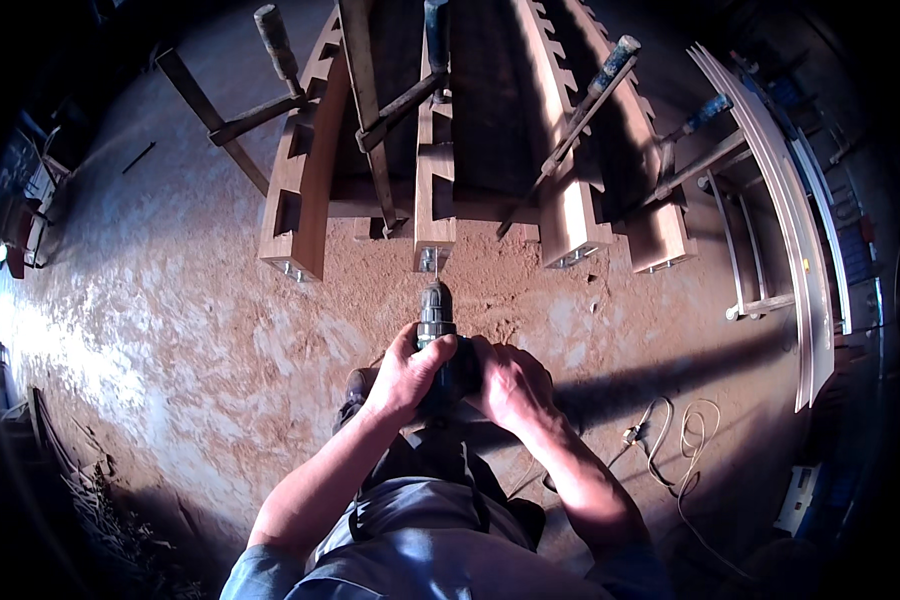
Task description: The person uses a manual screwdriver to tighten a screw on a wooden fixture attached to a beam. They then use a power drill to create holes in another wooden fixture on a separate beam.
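Both my hands are closed around a dark power drill [436,304] in front of my body. My left hand [408,376] wraps the drill just behind its chuck, thumb on top. My right hand [515,382] grips the rear of the body, and its fingers are partly hidden. The thin bit points away from me at the end of a notched wooden beam [435,215]. Shiny metal fasteners [429,262] show in that end face; whether the bit touches one I cannot tell. Similar beams lie to the left [312,210] and right [572,212], also with metal in their ends.
Bar clamps with worn blue handles [610,68] stick up over the beams. Long pale boards [808,240] lean at the right beside a wheeled metal frame [760,305]. A loose cable [685,450] coils on the dusty floor [190,330]. Scraps [95,480] lie lower left.
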`<state>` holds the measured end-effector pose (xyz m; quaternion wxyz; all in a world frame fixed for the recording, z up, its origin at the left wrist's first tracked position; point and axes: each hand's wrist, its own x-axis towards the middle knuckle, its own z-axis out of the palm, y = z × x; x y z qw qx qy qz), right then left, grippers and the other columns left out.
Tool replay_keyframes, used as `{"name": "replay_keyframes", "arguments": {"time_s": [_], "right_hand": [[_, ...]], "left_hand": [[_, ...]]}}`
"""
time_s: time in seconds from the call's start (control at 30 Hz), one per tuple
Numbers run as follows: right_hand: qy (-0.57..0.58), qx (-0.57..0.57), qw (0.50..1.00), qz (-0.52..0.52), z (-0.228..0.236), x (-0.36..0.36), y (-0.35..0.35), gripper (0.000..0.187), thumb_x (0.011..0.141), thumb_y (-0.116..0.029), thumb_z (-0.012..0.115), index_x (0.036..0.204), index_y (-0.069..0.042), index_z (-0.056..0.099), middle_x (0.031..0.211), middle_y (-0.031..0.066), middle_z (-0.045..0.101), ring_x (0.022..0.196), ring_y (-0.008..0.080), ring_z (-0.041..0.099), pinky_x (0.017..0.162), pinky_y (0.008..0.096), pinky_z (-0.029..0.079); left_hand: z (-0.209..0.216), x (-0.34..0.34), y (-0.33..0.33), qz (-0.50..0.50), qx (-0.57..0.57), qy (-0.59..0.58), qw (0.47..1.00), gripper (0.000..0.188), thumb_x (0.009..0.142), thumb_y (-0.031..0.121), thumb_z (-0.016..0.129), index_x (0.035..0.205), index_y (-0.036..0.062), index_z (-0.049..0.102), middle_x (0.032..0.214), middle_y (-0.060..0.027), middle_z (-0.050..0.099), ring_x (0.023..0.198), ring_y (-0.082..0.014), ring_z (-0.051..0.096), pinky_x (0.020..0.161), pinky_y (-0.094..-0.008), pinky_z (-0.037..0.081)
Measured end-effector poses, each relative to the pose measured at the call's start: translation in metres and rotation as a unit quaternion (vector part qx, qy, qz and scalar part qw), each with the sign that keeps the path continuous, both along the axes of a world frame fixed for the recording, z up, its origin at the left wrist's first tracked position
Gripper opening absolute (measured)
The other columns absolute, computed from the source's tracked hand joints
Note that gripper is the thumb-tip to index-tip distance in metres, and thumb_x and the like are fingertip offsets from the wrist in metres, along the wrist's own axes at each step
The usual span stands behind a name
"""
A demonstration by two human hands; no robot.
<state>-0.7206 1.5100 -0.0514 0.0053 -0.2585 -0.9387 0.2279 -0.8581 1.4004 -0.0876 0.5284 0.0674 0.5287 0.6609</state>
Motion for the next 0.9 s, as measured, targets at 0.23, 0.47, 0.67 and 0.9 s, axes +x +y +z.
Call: {"name": "replay_keyframes", "arguments": {"time_s": [0.23,0.47,0.67,0.9], "right_hand": [[-0.018,-0.022,1.0,-0.007,-0.002,-0.002,0.001,0.054,0.067,-0.018,0.083,0.112,-0.007,0.055,0.087,0.0167,0.069,0.083,0.0367,0.068,0.071,0.0443,0.056],[-0.03,-0.027,0.999,-0.013,0.001,-0.004,0.001,0.05,0.068,-0.019,0.082,0.11,-0.007,0.056,0.087,0.0161,0.069,0.083,0.0361,0.069,0.071,0.0443,0.056],[-0.022,-0.025,0.999,-0.013,0.001,-0.003,0.002,0.051,0.068,-0.019,0.083,0.109,-0.007,0.056,0.085,0.0157,0.069,0.082,0.036,0.068,0.071,0.0444,0.056],[-0.013,-0.013,1.0,-0.005,0.0,-0.003,0.002,0.053,0.066,-0.019,0.083,0.11,-0.007,0.056,0.084,0.0151,0.069,0.08,0.0356,0.068,0.069,0.0448,0.056]], "left_hand": [[0.0,-0.002,0.001,-0.004,0.006,-0.008,1.0,0.051,0.085,0.031,0.076,0.116,-0.0012,0.053,0.098,-0.004,0.059,0.087,-0.012,0.056,0.078,-0.0296,0.05],[0.001,-0.002,0.002,-0.003,0.006,-0.001,1.0,0.049,0.085,0.031,0.076,0.115,-0.0007,0.053,0.097,-0.0036,0.06,0.086,-0.0118,0.057,0.077,-0.0297,0.05],[0.006,0.0,0.002,0.002,-0.006,-0.003,1.0,0.049,0.086,0.029,0.075,0.117,-0.0008,0.052,0.097,-0.0045,0.059,0.087,-0.0132,0.058,0.077,-0.0312,0.052],[-0.003,-0.001,0.001,-0.003,0.012,0.0,1.0,0.052,0.086,0.03,0.075,0.119,-0.0017,0.051,0.099,-0.0055,0.059,0.088,-0.0137,0.059,0.078,-0.0315,0.053]]}}
